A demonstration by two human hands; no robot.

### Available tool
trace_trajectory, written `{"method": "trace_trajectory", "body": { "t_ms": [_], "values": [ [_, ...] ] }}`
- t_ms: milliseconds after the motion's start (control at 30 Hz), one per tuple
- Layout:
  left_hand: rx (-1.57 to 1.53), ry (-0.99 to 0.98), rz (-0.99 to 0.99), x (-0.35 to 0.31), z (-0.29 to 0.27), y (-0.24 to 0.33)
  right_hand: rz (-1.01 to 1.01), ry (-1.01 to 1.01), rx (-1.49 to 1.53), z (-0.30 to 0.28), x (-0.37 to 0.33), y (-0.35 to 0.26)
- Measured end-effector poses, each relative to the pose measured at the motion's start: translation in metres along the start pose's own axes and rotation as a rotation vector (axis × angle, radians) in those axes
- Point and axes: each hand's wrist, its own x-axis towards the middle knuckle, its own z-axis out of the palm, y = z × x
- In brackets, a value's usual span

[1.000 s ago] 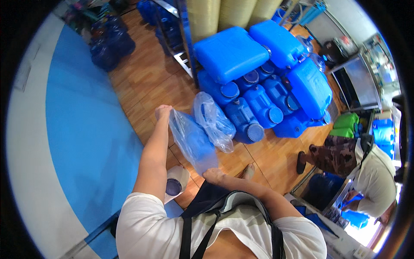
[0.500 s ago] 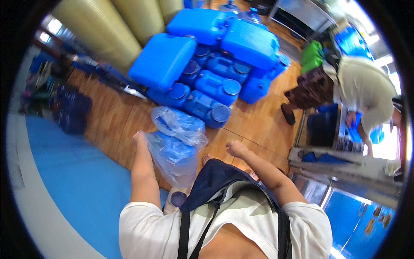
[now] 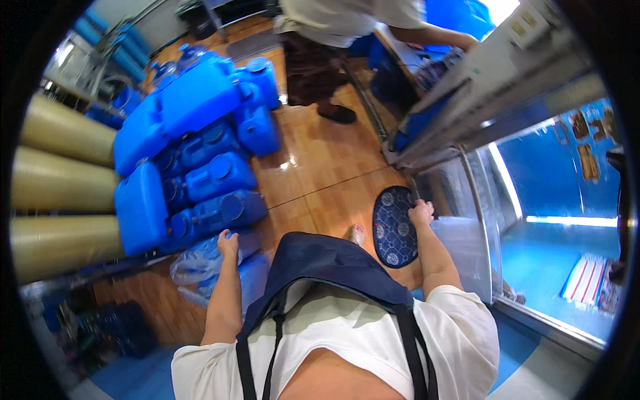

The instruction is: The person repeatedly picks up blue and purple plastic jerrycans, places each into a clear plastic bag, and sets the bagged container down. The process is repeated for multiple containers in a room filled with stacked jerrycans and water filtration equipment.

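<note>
My left hand [image 3: 228, 244] hangs loosely bent, its fingers a little apart and holding nothing visible. Below and beside it lies a clear plastic bag [image 3: 193, 264] over blue containers. My right hand [image 3: 421, 213] reaches forward at the right, fingers partly bent and apart. It is at the near side of a clear door panel [image 3: 456, 248]; whether the fingertips touch the panel cannot be made out. Under that hand, a dark oval patterned mat [image 3: 395, 230] lies on the tiled floor. A navy apron or bag [image 3: 327, 267] hangs at my front.
Blue jerrycans [image 3: 200, 93] stand piled at the left, beside large yellowish cylinders [image 3: 63, 190]. A co-worker in a light shirt [image 3: 327, 23] bends over a counter ahead. A metal-framed doorway [image 3: 497, 230] stands at the right, with a blue floor [image 3: 533, 250] beyond.
My view has turned right, bringing the doorway and mat in. My right hand has moved out toward the clear panel. My left hand is away from the plastic bag's outer edge.
</note>
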Motion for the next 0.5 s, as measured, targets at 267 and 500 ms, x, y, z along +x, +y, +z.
{"method": "trace_trajectory", "body": {
  "t_ms": [267, 500],
  "values": [
    [0.302, -0.764, 0.609, -0.124, 0.116, 0.221, 0.593, 0.487, -0.142, -0.059, 0.058, 0.205],
    [0.493, -0.938, 1.044, -0.183, 0.184, 0.340, 0.332, 0.409, 0.069, -0.041, 0.082, 0.320]
  ]
}}
